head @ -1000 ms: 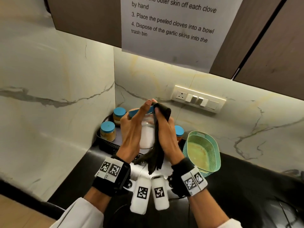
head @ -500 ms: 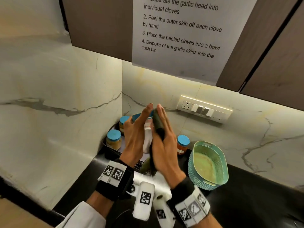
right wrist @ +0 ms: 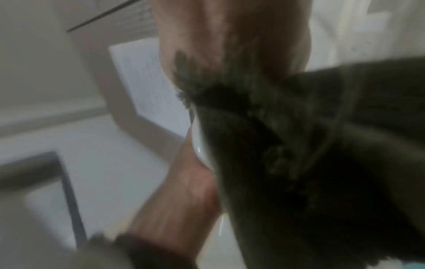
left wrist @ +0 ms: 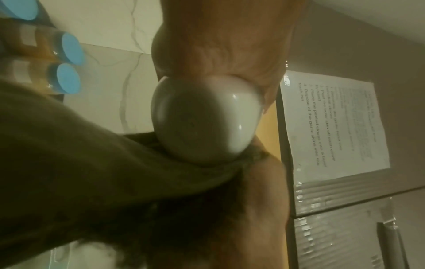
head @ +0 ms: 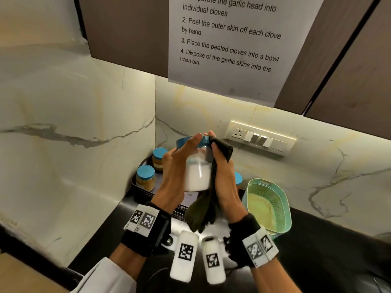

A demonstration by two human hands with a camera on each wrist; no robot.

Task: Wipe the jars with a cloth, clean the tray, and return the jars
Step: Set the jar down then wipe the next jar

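A glass jar (head: 196,174) of white powder with a blue lid is held up over the tray (head: 138,192). My left hand (head: 175,170) grips its left side, index finger reaching the lid. My right hand (head: 223,176) holds a dark cloth (head: 203,212) against the jar's right side, its top bunched by the lid, its tail hanging down. The left wrist view shows the jar's base (left wrist: 202,120) with the cloth (left wrist: 92,163) under it. In the blurred right wrist view the cloth (right wrist: 310,163) fills the frame, with only a sliver of the jar (right wrist: 199,145) showing.
Two blue-lidded jars (head: 146,177) (head: 159,158) stand in the black tray in the counter's corner. A third jar (head: 238,178) peeks out behind my right hand. A green basket (head: 268,204) sits to the right. A switch panel (head: 260,138) is on the wall behind.
My right hand has rubbed the cloth along the jar, lying flat against it half a second ago and now bunching the cloth up at the lid again. The left hand keeps the jar raised.
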